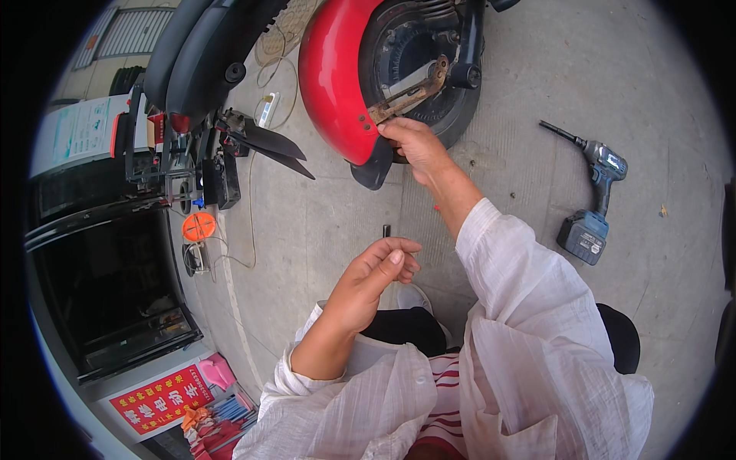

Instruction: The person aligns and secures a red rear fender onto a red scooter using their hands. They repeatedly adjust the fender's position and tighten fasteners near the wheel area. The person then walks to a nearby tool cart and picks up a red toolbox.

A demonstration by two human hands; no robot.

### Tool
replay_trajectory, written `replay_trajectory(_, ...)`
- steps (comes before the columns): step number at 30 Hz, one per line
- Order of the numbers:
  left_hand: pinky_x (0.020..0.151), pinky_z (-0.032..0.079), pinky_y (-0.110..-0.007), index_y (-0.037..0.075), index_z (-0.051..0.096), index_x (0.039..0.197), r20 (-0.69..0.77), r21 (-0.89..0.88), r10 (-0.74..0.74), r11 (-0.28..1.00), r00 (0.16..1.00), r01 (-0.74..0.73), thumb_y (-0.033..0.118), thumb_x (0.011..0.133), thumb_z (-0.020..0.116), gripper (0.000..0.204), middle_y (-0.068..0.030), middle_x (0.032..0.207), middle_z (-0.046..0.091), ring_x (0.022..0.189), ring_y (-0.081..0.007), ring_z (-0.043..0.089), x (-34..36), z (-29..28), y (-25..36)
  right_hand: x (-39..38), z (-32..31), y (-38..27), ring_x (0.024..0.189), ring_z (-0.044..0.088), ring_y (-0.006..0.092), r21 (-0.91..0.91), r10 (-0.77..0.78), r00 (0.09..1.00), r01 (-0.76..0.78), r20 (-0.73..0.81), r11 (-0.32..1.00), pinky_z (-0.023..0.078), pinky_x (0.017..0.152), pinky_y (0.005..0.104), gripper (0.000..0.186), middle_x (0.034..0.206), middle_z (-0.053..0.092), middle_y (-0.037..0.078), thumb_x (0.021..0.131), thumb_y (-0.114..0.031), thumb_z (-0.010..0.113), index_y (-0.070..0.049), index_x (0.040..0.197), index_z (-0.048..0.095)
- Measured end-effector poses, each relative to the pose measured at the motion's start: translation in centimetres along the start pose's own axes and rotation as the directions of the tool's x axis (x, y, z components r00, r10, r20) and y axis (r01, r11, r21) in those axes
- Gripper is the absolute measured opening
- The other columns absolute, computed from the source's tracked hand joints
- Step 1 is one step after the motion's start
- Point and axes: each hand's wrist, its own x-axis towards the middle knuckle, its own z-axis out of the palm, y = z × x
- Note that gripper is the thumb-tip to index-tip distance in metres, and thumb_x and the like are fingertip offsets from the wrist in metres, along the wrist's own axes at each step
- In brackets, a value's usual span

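A wheel with a glossy red mudguard stands at the top of the view, part of a scooter or similar vehicle. A rusty metal bracket runs from beside the hub to the mudguard's edge. My right hand reaches up to where bracket and mudguard meet, its fingertips pinched there; whatever they grip is hidden. A black flap hangs below that spot. Nearer to me, my left hand is raised over the ground, fingers curled and thumb against them. I cannot make out anything within it.
A blue and black cordless impact driver with a long socket lies on the concrete at right. A small dark cylinder is beyond my left hand. At left stand another dark vehicle, an orange reel with cord, and a red sign.
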Motion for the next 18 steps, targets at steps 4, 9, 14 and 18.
replay_trajectory(4,0.086,0.042,-0.028,0.001,0.057,0.119,0.002,0.002,-0.001,1.000,1.000,0.001,0.032,0.100,0.048,0.038,-0.0038,0.096,0.060,0.089,-0.0123,0.053,0.1,0.0,0.0,0.4,-0.4,0.5,0.086,0.059,0.0135,-0.021,-0.018,0.999,0.018,0.029,1.000,0.043,0.080,0.0274,0.022,0.093,0.066,0.005,0.089,-0.018,0.060,0.000,0.099,0.067)
replay_trajectory(9,0.086,0.042,-0.028,0.001,0.057,0.119,0.005,-0.003,-0.002,1.000,1.000,0.002,0.033,0.100,0.048,0.038,-0.0038,0.096,0.059,0.089,-0.0122,0.052,0.1,-0.2,-0.1,0.7,-1.0,0.4,0.083,0.055,0.0108,-0.098,0.013,0.996,-0.004,0.089,0.995,0.040,0.076,0.0255,0.019,0.089,0.064,0.000,0.091,-0.022,0.059,-0.006,0.098,0.066)
replay_trajectory(14,0.086,0.042,-0.028,0.001,0.057,0.119,0.010,0.004,-0.002,1.000,1.000,0.002,0.033,0.100,0.048,0.039,-0.0041,0.096,0.059,0.090,-0.0125,0.052,0.2,-0.1,0.0,1.1,-1.3,0.3,0.082,0.052,0.0112,-0.133,0.032,0.992,-0.016,0.122,0.991,0.038,0.077,0.0272,0.020,0.087,0.060,-0.001,0.091,-0.025,0.057,-0.007,0.096,0.064)
replay_trajectory(18,0.086,0.042,-0.028,0.001,0.057,0.119,0.003,0.012,-0.011,1.000,1.000,0.011,0.033,0.100,0.048,0.039,-0.0044,0.096,0.059,0.090,-0.0128,0.053,0.3,-0.2,-0.1,1.3,-1.1,0.2,0.085,0.050,0.0126,-0.149,0.052,0.992,-0.034,0.113,0.988,0.036,0.079,0.0283,0.023,0.088,0.059,0.001,0.089,-0.028,0.057,-0.007,0.096,0.063)
